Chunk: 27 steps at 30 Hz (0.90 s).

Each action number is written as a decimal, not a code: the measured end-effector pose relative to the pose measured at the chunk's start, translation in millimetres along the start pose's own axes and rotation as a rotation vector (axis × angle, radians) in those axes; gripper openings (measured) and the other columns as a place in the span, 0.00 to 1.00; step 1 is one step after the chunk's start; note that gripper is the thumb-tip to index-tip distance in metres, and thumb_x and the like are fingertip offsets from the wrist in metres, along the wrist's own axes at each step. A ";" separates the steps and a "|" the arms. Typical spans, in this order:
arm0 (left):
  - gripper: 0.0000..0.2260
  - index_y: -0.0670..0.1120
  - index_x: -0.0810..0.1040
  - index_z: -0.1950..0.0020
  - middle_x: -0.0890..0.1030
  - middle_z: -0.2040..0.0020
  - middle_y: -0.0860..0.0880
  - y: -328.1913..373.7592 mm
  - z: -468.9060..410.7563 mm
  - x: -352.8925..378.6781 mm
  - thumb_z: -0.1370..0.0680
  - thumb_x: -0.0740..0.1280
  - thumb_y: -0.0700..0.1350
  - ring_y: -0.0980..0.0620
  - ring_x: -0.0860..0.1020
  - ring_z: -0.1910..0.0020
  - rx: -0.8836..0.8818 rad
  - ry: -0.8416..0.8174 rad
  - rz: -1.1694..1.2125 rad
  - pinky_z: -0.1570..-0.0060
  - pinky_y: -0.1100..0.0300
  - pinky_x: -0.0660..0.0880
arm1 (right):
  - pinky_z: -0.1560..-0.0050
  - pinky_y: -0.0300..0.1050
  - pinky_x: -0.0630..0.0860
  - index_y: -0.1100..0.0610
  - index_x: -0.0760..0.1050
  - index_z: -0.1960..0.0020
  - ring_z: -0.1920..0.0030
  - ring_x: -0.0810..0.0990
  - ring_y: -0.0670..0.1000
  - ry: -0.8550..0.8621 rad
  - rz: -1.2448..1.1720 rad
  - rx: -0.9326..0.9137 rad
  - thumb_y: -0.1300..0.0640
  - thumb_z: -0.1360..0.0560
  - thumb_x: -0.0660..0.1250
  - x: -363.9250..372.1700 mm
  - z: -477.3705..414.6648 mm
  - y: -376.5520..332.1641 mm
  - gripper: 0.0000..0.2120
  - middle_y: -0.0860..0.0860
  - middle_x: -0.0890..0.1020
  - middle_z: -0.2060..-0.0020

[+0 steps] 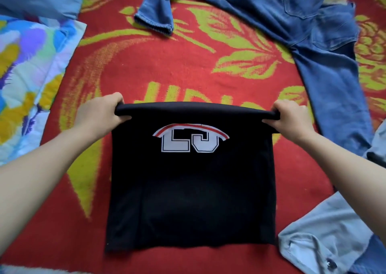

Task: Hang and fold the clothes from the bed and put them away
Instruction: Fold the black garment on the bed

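Forearms (41,169) are reaching fwd: left hand (100,111) & right hand (292,118) are gripping far edge of black shirt (188,190), fingers curled round it, shirt lying on red blanket (188,64). Mid-fold; next prob. bringing edge evenly to near hem.

Matt black cloth shirt (188,190), faded denim jeans (325,64), rough woven bedspread (167,69).
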<state>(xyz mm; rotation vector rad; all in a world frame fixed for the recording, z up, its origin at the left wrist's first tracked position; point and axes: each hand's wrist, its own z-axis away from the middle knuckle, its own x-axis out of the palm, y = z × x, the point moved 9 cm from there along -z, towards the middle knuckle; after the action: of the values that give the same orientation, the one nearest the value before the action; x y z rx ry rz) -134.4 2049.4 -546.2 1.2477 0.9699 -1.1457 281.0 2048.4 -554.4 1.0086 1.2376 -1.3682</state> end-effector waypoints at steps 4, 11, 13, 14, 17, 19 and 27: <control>0.18 0.42 0.75 0.57 0.79 0.65 0.39 13.7 41.4 17.3 0.40 0.80 0.38 0.38 0.79 0.66 0.247 -0.017 -0.060 0.69 0.51 0.74 | 0.60 0.46 0.58 0.53 0.64 0.65 0.59 0.71 0.56 -0.083 -0.086 -0.092 0.57 0.38 0.79 22.3 35.1 4.0 0.22 0.49 0.68 0.66; 0.36 0.47 0.65 0.56 0.81 0.57 0.43 20.5 128.6 55.8 0.57 0.81 0.37 0.46 0.70 0.53 0.464 -0.069 -0.104 0.58 0.53 0.63 | 0.66 0.45 0.63 0.52 0.61 0.62 0.63 0.68 0.53 -0.149 0.144 -0.388 0.63 0.59 0.81 56.0 118.5 -9.4 0.35 0.52 0.74 0.68; 0.36 0.46 0.65 0.56 0.81 0.54 0.41 18.7 149.0 63.5 0.58 0.81 0.37 0.44 0.71 0.50 0.457 -0.063 -0.117 0.56 0.52 0.64 | 0.65 0.48 0.64 0.53 0.60 0.61 0.62 0.72 0.56 -0.141 0.181 -0.404 0.63 0.59 0.80 60.8 138.8 -10.8 0.36 0.54 0.76 0.66; 0.36 0.45 0.66 0.56 0.81 0.52 0.40 17.2 157.9 67.9 0.58 0.80 0.37 0.43 0.71 0.48 0.445 -0.065 -0.128 0.55 0.51 0.64 | 0.65 0.49 0.65 0.54 0.60 0.60 0.62 0.74 0.58 -0.149 0.209 -0.409 0.62 0.59 0.80 64.9 149.0 -11.3 0.36 0.55 0.77 0.64; 0.35 0.43 0.68 0.56 0.79 0.46 0.36 10.7 182.1 91.6 0.58 0.80 0.37 0.40 0.71 0.43 0.351 -0.155 -0.179 0.51 0.47 0.68 | 0.64 0.50 0.66 0.56 0.63 0.59 0.57 0.75 0.58 -0.289 0.294 -0.393 0.59 0.57 0.79 92.9 180.2 -10.3 0.33 0.58 0.79 0.59; 0.34 0.40 0.73 0.55 0.77 0.43 0.33 6.3 196.3 119.0 0.57 0.81 0.40 0.38 0.69 0.40 0.275 -0.319 -0.258 0.49 0.41 0.71 | 0.64 0.50 0.72 0.57 0.68 0.60 0.54 0.78 0.60 -0.444 0.360 -0.383 0.51 0.55 0.81 118.9 198.0 -6.3 0.31 0.60 0.81 0.54; 0.26 0.39 0.80 0.45 0.73 0.37 0.33 10.2 172.0 127.8 0.31 0.66 0.59 0.35 0.70 0.37 0.194 -0.352 -0.301 0.44 0.35 0.67 | 0.66 0.50 0.75 0.61 0.78 0.61 0.57 0.81 0.62 -0.219 0.310 -0.292 0.51 0.31 0.67 99.6 143.0 -24.8 0.12 0.61 0.80 0.54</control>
<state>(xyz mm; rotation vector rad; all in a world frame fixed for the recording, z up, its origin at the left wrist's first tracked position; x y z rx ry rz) -109.5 1864.3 -651.6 1.0218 0.8092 -1.6657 245.8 1892.9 -628.9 0.7840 1.0317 -0.9950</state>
